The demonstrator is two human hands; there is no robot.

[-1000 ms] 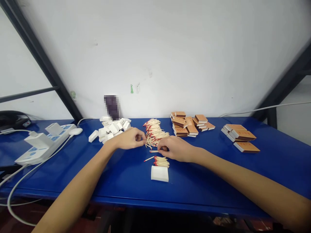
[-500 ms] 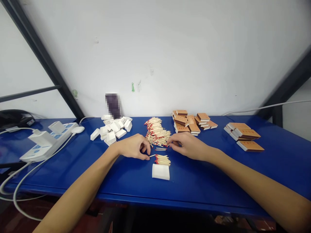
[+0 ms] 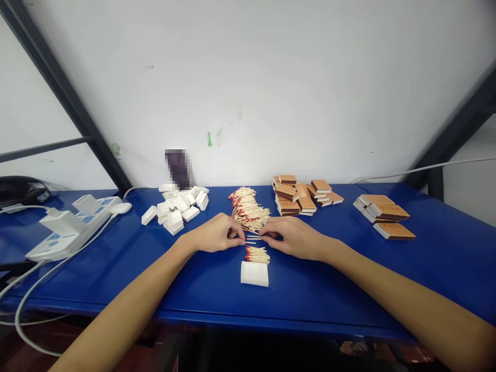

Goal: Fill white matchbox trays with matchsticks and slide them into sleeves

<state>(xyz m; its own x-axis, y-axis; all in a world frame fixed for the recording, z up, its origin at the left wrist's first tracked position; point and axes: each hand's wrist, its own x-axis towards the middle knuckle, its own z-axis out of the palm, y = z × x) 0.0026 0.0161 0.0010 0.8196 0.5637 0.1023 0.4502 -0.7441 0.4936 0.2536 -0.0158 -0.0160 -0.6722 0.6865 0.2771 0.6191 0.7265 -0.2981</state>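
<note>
My left hand (image 3: pixel 222 234) is closed, thumb and forefinger pinching a match (image 3: pixel 251 243) by its left end. Opposite it, my right hand (image 3: pixel 289 236) has its fingertips pinched at the right end of another match (image 3: pixel 254 237). These loose matches lie between the two hands, just in front of a big heap of red-headed matches (image 3: pixel 250 209). Closer to me is a small bundle of matches (image 3: pixel 259 255), red heads to the left. Below that bundle sits an open white matchbox tray (image 3: pixel 254 274), its inside facing up.
White matchbox trays (image 3: pixel 180 204) are piled left of the heap. Orange-brown matchbox sleeves (image 3: pixel 302 194) lie to its right, with a further stack of matchboxes (image 3: pixel 387 211) beyond. On the far left are a power strip (image 3: pixel 58 242) and white cables. A wall stands behind the blue table (image 3: pixel 217 305).
My left hand has lifted away from the small bundle toward the loose matches, its match moving with it. My right hand has shifted slightly left and nearer, to the loose matches' ends.
</note>
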